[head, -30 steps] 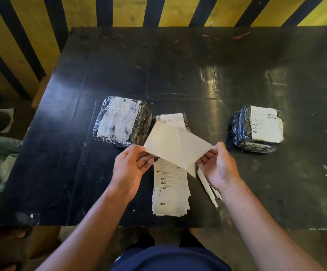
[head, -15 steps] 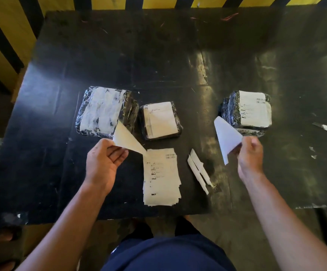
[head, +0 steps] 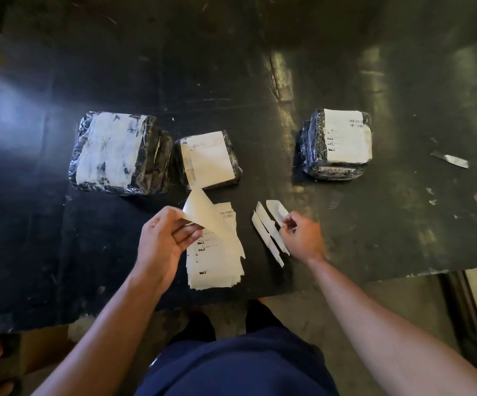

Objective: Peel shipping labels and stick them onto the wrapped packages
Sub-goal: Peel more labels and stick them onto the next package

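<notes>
Fingers of the left hand (head: pixel 165 240) pinch a peeled label (head: pixel 206 216), lifted above the stack of labels (head: pixel 216 257) near the front edge of the black table (head: pixel 260 81). Just to the right, the right hand (head: pixel 300 235) pinches a backing strip (head: pixel 278 210) beside two more strips (head: pixel 266 232). Beyond lie three wrapped packages: a large one (head: pixel 117 152) at left, a small one (head: pixel 207 160) touching it, and a third (head: pixel 337 144) well apart at right.

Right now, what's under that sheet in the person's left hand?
The stack of labels lies on the table beneath the held sheet. The sheet covers the stack's upper left corner.
</notes>
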